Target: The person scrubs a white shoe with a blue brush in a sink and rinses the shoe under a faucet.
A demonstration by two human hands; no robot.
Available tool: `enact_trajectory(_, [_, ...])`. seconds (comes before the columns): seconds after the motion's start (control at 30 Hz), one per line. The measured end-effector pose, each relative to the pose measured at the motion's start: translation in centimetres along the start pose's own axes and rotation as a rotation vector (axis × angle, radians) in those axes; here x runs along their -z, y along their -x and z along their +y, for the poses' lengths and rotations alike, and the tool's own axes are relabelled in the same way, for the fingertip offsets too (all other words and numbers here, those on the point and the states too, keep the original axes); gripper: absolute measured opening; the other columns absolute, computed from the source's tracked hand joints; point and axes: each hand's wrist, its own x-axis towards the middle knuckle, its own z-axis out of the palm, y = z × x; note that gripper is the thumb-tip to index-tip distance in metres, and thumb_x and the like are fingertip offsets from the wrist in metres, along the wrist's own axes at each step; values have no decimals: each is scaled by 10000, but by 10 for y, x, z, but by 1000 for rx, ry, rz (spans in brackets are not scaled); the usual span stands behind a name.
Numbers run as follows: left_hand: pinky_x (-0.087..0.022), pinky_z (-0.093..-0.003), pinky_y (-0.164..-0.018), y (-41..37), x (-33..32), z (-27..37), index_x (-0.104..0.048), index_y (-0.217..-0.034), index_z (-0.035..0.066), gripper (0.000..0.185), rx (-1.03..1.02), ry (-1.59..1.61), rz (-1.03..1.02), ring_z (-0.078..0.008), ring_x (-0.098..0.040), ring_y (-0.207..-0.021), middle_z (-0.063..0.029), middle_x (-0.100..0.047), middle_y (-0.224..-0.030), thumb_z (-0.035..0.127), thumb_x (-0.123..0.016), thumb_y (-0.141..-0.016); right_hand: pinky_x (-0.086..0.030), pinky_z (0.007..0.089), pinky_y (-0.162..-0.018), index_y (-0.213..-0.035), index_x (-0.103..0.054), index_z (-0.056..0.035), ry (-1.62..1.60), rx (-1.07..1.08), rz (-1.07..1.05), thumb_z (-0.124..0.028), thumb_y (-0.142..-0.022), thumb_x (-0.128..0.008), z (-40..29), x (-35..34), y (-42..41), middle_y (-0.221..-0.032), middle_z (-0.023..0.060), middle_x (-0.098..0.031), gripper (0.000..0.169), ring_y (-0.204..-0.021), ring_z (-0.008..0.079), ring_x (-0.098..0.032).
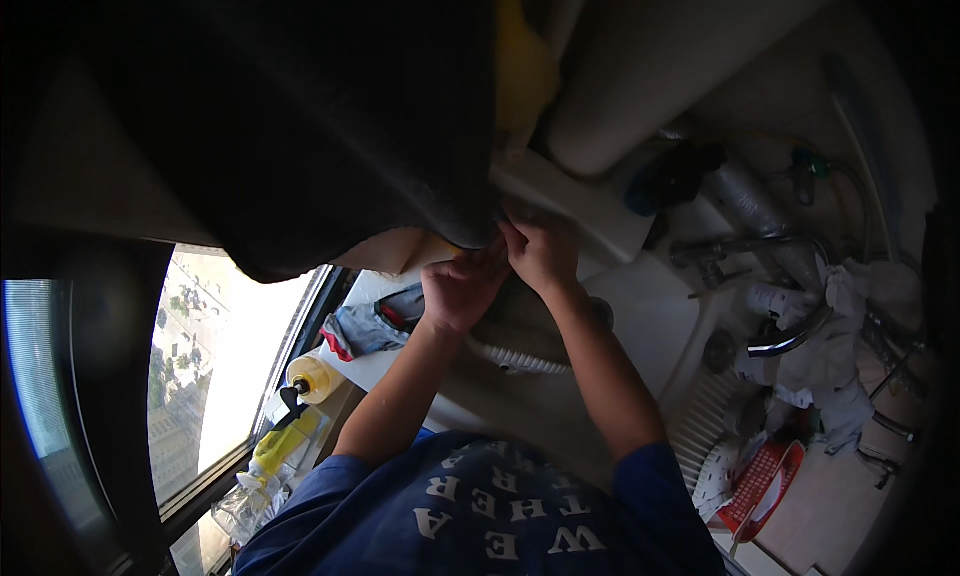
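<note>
Both arms reach up to the lower edge of a large dark cloth (360, 125) that hangs over the upper left and middle of the view. My left hand (463, 287) is at that edge, palm partly upward, its fingertips in shadow. Beside it my right hand (540, 249) has its fingers bent at the same corner of the cloth, and the hands nearly touch. Whether either one pinches the fabric cannot be made out. Below my left hand, a grey cloth with red edging (371, 328) lies on a white surface. Something yellow (525, 73) shows beside the dark cloth.
A window (247, 351) is at the left, with a pump bottle (315, 377) and a bottle of yellow liquid (281, 445) by its sill. On the right are a chrome faucet (795, 336), a red plastic basket (761, 482) and pipes. A ribbed white hose (525, 358) lies below the hands.
</note>
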Motion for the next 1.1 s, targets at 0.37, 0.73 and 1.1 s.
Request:
enact_trajectory(0.37, [-268, -393, -1169, -1, 9, 0, -525, -1368, 51, 732, 31, -143, 7, -271, -480, -1314, -109, -570, -1377, 161, -525, -644, -530, 462, -530, -1198, -694, -236, -71, 277, 71, -263, -884, -668, -16, -11, 23, -814, 143, -700, 317, -622, 331, -674])
enact_trajectory(0.73, [-260, -411, -1189, -2, 2, 0, -432, -1463, 4, 847, -2, -102, 76, -285, -431, -1379, -136, -463, -1507, 177, -507, -637, -537, 436, -550, -1214, -690, -167, 25, 1, 45, -209, -881, -660, -10, 1, 0, -748, 137, -689, 336, -669, 336, -682])
enact_trajectory(1.1, [-267, -403, -1190, -5, 28, 5, -501, -1396, 38, 767, 49, -84, -6, -292, -459, -1353, -132, -529, -1435, 117, -516, -634, -523, 434, -531, -1168, -717, -180, 36, 279, 138, -229, -888, -666, -18, -13, 20, -664, 125, -659, 289, -609, 322, -667])
